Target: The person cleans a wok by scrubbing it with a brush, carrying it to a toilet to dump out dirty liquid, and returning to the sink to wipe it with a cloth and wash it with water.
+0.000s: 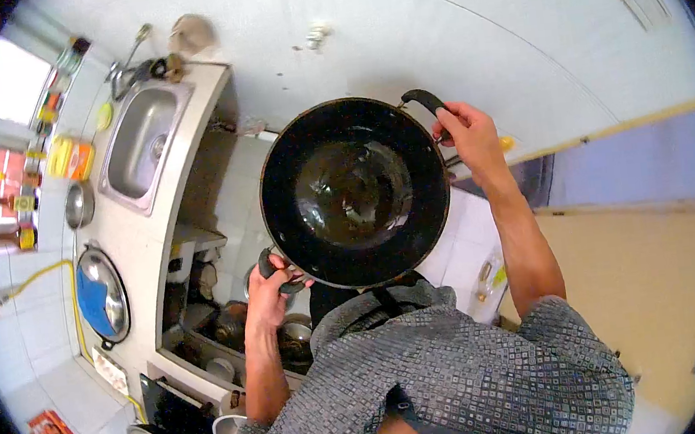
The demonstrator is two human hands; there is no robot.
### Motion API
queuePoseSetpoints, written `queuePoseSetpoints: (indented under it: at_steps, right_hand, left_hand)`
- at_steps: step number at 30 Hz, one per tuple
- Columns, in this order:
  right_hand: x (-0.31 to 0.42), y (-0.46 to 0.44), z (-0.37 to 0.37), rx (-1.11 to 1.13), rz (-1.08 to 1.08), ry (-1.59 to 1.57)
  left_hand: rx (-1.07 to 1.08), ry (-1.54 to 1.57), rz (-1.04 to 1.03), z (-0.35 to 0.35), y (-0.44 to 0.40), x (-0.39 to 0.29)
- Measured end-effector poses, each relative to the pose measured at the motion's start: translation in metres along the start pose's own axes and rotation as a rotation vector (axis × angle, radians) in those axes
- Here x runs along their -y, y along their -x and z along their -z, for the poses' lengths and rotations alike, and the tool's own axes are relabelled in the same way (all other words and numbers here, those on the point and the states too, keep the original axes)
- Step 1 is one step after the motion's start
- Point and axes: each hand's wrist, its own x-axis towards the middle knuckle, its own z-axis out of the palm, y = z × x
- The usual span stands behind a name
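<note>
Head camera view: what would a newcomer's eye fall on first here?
Probably the large round black pan in the middle, held at opposite sides by the left hand and right hand. Next, the rectangular stainless-steel sink at upper left, set into a pale countertop. The grey patterned short-sleeved shirt fills the bottom centre.

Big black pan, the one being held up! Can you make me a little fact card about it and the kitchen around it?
Thing: black pan, round, with two handles
Left hand: grips one handle
Right hand: grips the opposite handle
Where: held up in front of the person
Inside: dark and shiny in the middle; I can't tell if it's wet
On the person's left: counter with a metal sink
Clothes: grey patterned shirt
</note>
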Motion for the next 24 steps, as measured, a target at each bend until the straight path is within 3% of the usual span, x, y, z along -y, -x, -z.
queuePoseSetpoints:
  at_steps: [6,18,24]
  right_hand:
    - [-0.036,0.064,0.111,-0.158,-0.082,-0.022]
    - [-0.084,0.239,0.268,-0.804,-0.246,-0.069]
    - [-0.133,0.314,0.339,-1.039,-0.326,-0.123]
  left_hand:
    - [0.102,-0.150,0.159,-0.064,-0.001,0.043]
    - [0.587,-0.364,0.380,-0.204,-0.040,0.110]
    - [0.678,-0.646,0.505,-0.294,-0.051,0.168]
